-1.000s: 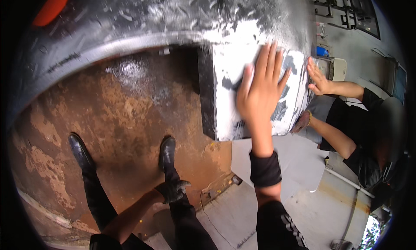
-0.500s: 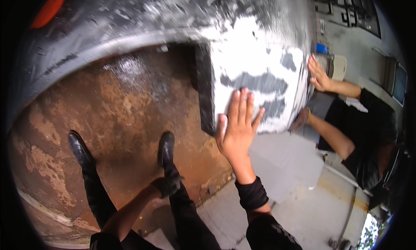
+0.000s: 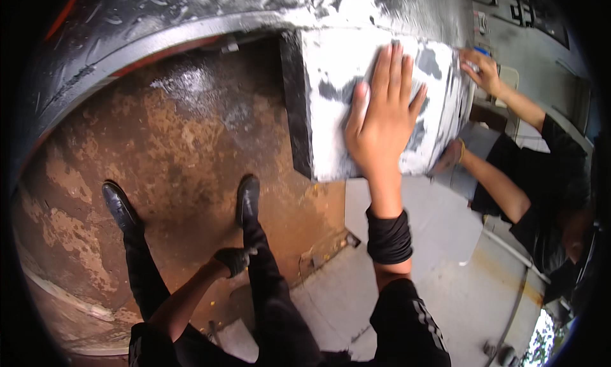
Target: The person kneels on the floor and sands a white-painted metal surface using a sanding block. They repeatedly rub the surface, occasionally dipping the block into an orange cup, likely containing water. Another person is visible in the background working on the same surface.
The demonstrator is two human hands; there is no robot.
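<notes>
My bare right hand (image 3: 386, 122) lies flat on a box-shaped panel (image 3: 331, 128), with its fingers stretched out toward the far edge. The panel has a white coating with grey patches and a dark left side. My left hand (image 3: 235, 260) wears a dark glove and hangs low beside my right leg. Its fingers look curled in, and what they hold, if anything, is hidden. A co-worker's upper hand (image 3: 485, 73) is at the panel's right edge. The co-worker's lower hand (image 3: 450, 157) is near its lower right corner.
A dark, glossy curved body surface (image 3: 210, 7) stretches across the top. My dark shoes (image 3: 248, 201) stand on a stained brown floor (image 3: 172, 150). Grey sheets (image 3: 414, 214) lie below the panel. The co-worker in black (image 3: 534, 182) is at the right.
My right hand has slid up and to the right over the panel, staying flat. The co-worker's upper hand has bent its fingers at the edge. The whole view has shifted slightly.
</notes>
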